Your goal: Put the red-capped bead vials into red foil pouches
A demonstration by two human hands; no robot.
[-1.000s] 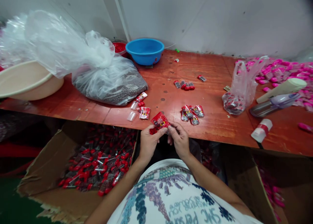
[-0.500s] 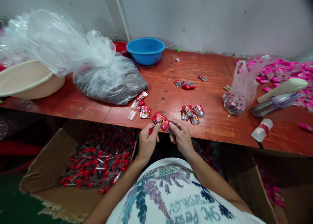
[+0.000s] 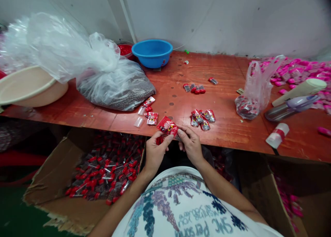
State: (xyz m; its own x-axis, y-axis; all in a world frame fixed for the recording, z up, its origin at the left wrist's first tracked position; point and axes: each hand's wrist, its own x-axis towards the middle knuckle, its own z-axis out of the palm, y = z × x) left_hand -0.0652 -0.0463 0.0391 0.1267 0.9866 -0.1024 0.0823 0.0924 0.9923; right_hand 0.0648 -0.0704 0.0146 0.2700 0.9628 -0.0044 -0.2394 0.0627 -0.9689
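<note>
Between my two hands, over the table's front edge, is a red printed label (image 3: 167,125) with a small yellow and black picture. My left hand (image 3: 157,149) pinches it from the left, thumb on top. From the right, the thumb and fingers of my right hand (image 3: 190,144) close on its other end, where a dark bit of what it covers shows. Several small packs (image 3: 203,118) with the same red print and dark contents lie just beyond my right hand. Past my left hand are another red label (image 3: 152,118) and small clear containers (image 3: 139,122).
A tied clear bag of dark beads (image 3: 117,87), a cream basin (image 3: 31,87) and a blue basin (image 3: 152,54) stand on the table. A carton (image 3: 46,181) of red-capped containers sits below. To the right are a small plastic bag (image 3: 252,95), a bottle (image 3: 289,107) and pink items (image 3: 297,71).
The red label has tilted up and turned, with more of its face showing. My left thumb has shifted toward its lower right part; both hands stay at the table edge.
</note>
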